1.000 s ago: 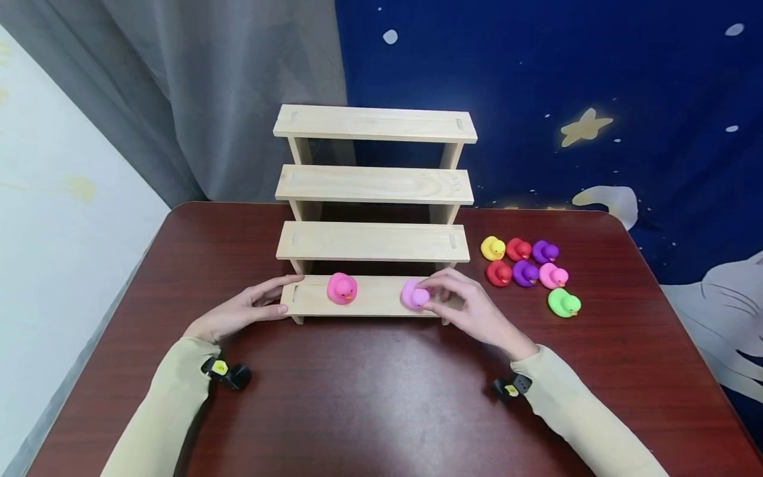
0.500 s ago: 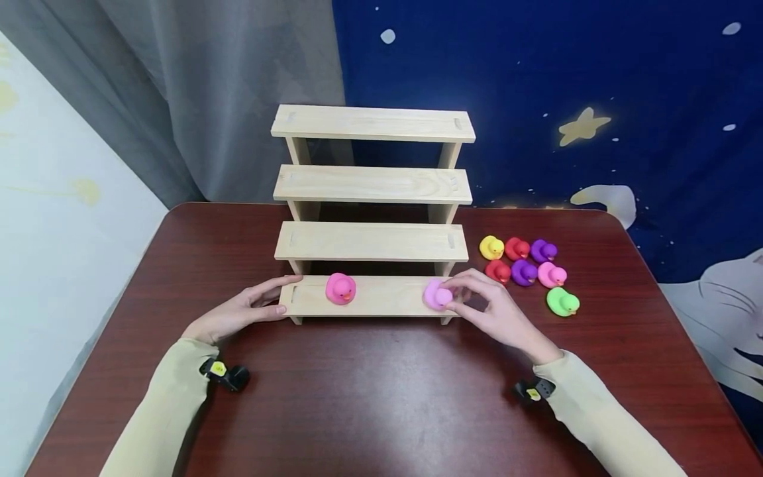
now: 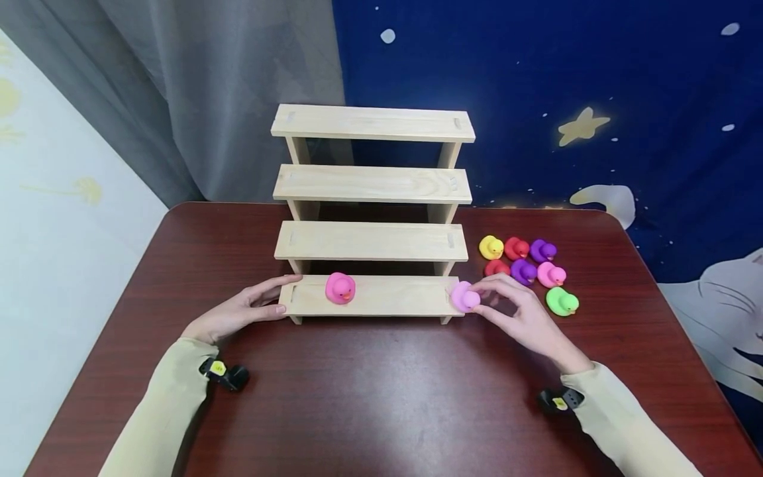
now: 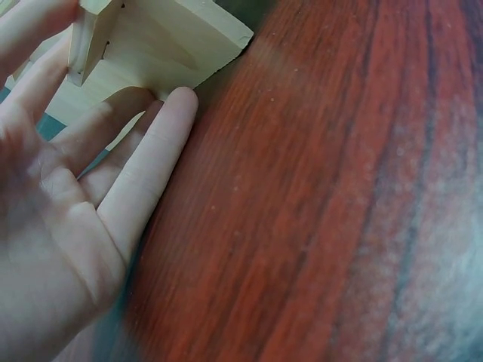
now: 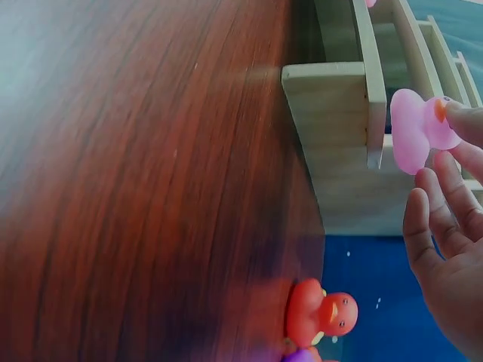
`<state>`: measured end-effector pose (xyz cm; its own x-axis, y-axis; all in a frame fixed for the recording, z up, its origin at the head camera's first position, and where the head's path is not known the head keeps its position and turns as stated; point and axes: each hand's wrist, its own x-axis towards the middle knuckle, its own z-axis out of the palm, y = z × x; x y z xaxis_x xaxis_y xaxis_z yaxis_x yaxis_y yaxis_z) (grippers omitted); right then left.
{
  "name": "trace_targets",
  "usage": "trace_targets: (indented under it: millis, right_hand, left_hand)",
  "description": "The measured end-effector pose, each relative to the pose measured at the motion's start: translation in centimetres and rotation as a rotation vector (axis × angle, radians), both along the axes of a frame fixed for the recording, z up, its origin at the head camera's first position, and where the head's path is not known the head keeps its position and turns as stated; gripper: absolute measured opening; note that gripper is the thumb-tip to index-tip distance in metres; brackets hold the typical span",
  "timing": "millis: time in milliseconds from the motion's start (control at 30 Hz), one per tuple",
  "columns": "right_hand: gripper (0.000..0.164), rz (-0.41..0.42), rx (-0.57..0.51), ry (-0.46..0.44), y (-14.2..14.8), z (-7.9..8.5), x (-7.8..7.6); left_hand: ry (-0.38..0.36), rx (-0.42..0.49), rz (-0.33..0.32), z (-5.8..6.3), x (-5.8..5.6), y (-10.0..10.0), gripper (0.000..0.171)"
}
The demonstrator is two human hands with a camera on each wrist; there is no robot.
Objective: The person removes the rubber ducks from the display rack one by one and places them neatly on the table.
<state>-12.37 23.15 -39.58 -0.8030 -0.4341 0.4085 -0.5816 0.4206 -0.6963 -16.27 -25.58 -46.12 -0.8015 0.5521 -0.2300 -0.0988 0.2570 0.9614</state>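
Note:
A four-tier wooden step shelf (image 3: 381, 242) stands on the table. On its lowest tier, left of the middle, sits a hot-pink rubber duck (image 3: 340, 289). My left hand (image 3: 238, 310) rests against the left end of that tier; in the left wrist view its fingers (image 4: 155, 162) look mostly straight and reach the wooden side. At the tier's right end my right hand (image 3: 527, 318) pinches a light-pink rubber duck (image 3: 463, 297) between thumb and fingers. The right wrist view has this duck (image 5: 411, 132) at the board's end; whether they touch I cannot tell.
Several rubber ducks stand right of the shelf: yellow (image 3: 491, 248), red (image 3: 516, 248), purple (image 3: 543, 250), pink (image 3: 551, 274) and green (image 3: 562, 301) among them. My right hand partly overlaps another red duck (image 3: 496, 267). A curtain (image 3: 417, 73) hangs behind the table (image 3: 357, 397).
My right hand has moved right along the lowest tier with the light-pink rubber duck, from right of the middle to the tier's right end. My left hand stays in place.

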Motion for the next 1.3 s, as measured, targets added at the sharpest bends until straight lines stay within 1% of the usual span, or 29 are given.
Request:
trace_targets:
  millis: [200,433,633,733,800,1000,1133,1300]
  right_hand:
    - [0.037,-0.014,0.022,-0.005,1.1,-0.2,0.1]
    - [0.038,-0.051,0.059,-0.020,2.1,-0.2,0.4]
    - [0.036,-0.079,0.082,-0.017,2.9,-0.2,0.6]
    - [0.035,-0.094,0.086,-0.008,3.6,-0.6,0.5]
    - [0.036,-0.109,0.091,-0.011,4.2,-1.2,0.3]
    - [0.036,-0.187,0.140,-0.008,6.8,-3.1,-0.5]
    - [0.037,-0.215,0.157,0.019,8.0,-3.3,-0.6]
    - [0.039,-0.281,0.209,0.053,9.0,-3.3,-0.5]
  left_hand:
    - [-0.005,0.003,0.000,0.0,0.0,0.0,0.057]
    - [0.002,0.004,-0.003,0.0,0.0,-0.1,0.057]
    - [0.005,-0.006,-0.005,-0.1,-0.1,-0.1,0.057]
    - [0.007,-0.011,-0.004,-0.1,-0.1,-0.2,0.057]
    - [0.009,-0.011,-0.005,-0.1,-0.1,-0.2,0.057]
    - [0.014,-0.006,-0.009,0.0,-0.1,-0.1,0.057]
    - [0.007,-0.007,-0.008,-0.1,-0.1,-0.1,0.057]
    - [0.002,-0.002,-0.008,-0.1,-0.1,-0.1,0.057]
